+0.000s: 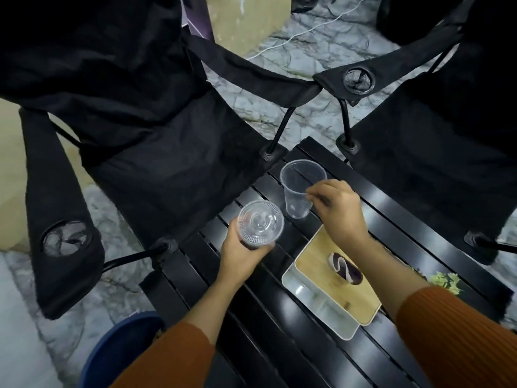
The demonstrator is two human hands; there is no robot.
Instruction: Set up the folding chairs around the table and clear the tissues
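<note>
Two black folding chairs stand unfolded at the black slatted table: one chair at the left, another chair at the right. My left hand grips a clear lidded cup with dark liquid, held just above the table. My right hand pinches the rim of an empty clear cup that stands tilted on the table near the chairs. I see no tissues.
A white tray with a wooden lid lies on the table under my right forearm, a dark striped object on it. A green sprig lies at the right. A blue round object sits below left. A white cable crosses the marble floor.
</note>
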